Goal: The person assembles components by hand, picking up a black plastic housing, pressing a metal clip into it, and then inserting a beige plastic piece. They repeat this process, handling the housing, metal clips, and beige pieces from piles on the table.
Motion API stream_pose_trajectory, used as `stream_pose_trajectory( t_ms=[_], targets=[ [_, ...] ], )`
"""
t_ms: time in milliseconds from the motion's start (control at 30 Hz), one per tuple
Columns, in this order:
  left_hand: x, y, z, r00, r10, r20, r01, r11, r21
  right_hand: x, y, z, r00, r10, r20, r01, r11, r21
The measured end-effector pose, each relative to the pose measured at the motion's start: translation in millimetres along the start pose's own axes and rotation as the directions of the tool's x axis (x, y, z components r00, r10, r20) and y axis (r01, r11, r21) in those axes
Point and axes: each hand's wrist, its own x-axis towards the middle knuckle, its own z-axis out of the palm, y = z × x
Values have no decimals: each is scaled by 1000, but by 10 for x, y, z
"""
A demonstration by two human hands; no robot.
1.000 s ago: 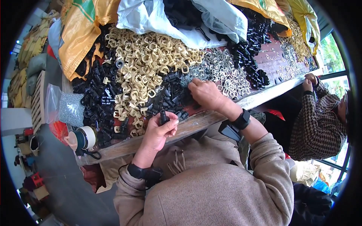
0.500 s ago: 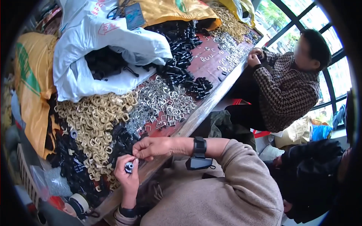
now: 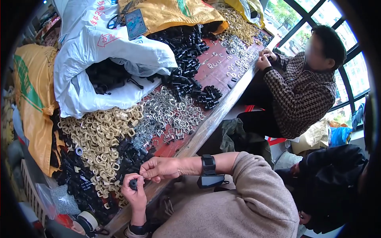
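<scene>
Left hand (image 3: 136, 195): grip around black part (image 3: 133, 184). Right hand (image 3: 162, 168) near: grip narrow, contents unclear. Beige rings (image 3: 104, 133) on bench (image 3: 168, 148).

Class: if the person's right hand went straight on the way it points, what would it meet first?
Most likely the left hand, which holds a black part; depth is hard to judge.

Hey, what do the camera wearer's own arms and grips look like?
Both the left grip and right grip look ungloved. The right sleeve is beige knit, bunched up the forearm, with a black wrist strap and dark, angular box beyond its cuff. On the left is a dark wristband.
</scene>
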Motion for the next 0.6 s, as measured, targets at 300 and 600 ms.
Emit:
stream_pose_trajectory(
  t_ms=[300, 600],
  targets=[
    [-52, 14, -73, 995, -60, -79, 65, 996, 54, 73, 35, 133, 863, -488, 134, 441, 595, -672],
    [8, 14, -55, 876, -328, 354, 481, 538, -692, -142, -138, 61, 941, -338, -28, 279, 819, -502]
  ],
)
